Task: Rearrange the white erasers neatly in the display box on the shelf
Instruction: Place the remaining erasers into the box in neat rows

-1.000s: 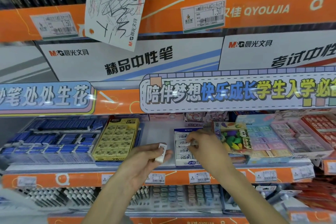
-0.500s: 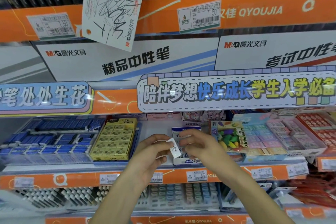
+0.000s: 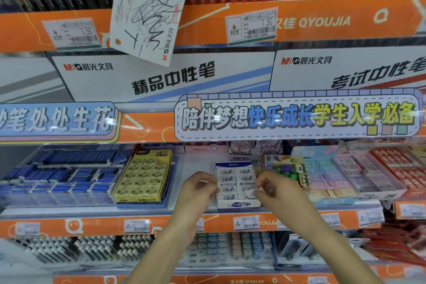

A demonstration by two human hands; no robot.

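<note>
The display box (image 3: 237,205) is white and blue and stands on the middle shelf, with white erasers (image 3: 227,180) in two columns inside. My left hand (image 3: 196,191) hovers at the box's left side, fingers loosely curled, thumb and fingers apart, with nothing visible in it. My right hand (image 3: 276,189) pinches one white eraser (image 3: 251,192) at its fingertips, low over the box's front right corner. The right hand hides that corner of the box.
A yellow eraser box (image 3: 143,177) stands to the left, with blue packs (image 3: 57,180) beyond it. A colourful Ding Pony box (image 3: 288,170) and pastel eraser trays (image 3: 329,177) crowd the right. Orange shelf edge (image 3: 92,226) with price tags runs below; pens fill the shelf underneath.
The eraser went from my left hand to my right hand. The right hand then carried it down to the box's front right corner, and the left hand drew back to the box's left side.
</note>
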